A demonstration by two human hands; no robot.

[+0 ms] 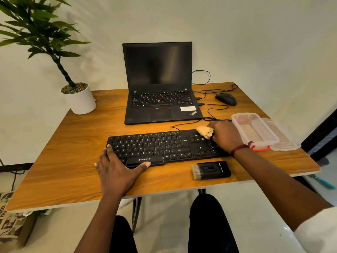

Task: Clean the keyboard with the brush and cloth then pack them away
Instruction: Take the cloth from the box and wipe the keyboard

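A black keyboard [160,146] lies across the middle of the wooden table [73,161]. My left hand [116,170] rests flat on its near left corner, fingers spread, thumb by the space bar. My right hand [225,136] is over the keyboard's right end, clutching a crumpled yellowish cloth [205,132] that presses on the keys at the far right corner. A black brush [211,170] with pale bristles pointing left lies on the table just in front of the keyboard's right part, untouched.
A clear plastic box [255,131] with red clips stands right of the keyboard, its lid [284,137] beside it. An open black laptop [160,99], a mouse [226,99] and cables sit behind. A potted plant [80,99] stands at the back left corner.
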